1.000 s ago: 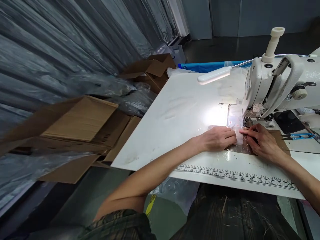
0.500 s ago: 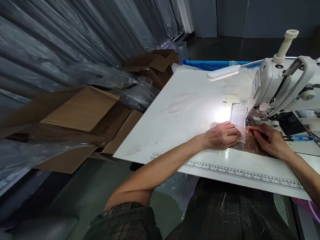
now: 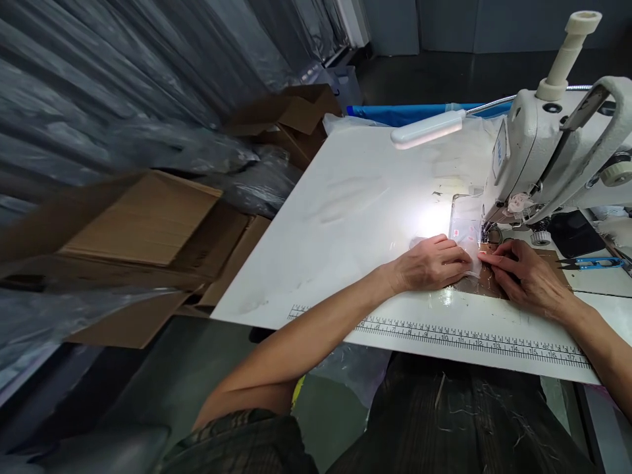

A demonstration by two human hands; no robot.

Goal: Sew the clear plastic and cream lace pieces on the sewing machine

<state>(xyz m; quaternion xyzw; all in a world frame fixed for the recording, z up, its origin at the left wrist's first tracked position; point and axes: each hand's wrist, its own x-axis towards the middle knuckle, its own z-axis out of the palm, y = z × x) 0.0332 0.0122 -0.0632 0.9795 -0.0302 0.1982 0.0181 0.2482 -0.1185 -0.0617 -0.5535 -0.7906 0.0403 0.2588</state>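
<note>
A thin, see-through white fabric [image 3: 464,225] with small red marks lies at the needle of a white sewing machine [image 3: 523,151]. My left hand [image 3: 437,263] rests on its near left part, fingers curled together and gathering the material. My right hand [image 3: 526,276] is just right of the needle area, thumb and index finger pinched at the fabric's edge, close to my left fingertips. Under the right hand shows a brown plate [image 3: 486,284] set in the table. The exact grip of the right fingertips is hard to make out.
The white table [image 3: 345,197] carries a printed ruler [image 3: 444,336] along its front edge. A lit lamp [image 3: 427,128] hangs over it. Blue thread snips [image 3: 592,263] and a dark phone-like slab [image 3: 575,234] lie right. Open cardboard boxes [image 3: 143,217] stand left of the table.
My right hand has moved left toward my left hand, and its fingertips now meet the fabric's edge. My left hand stays on the fabric. The view has shifted slightly.
</note>
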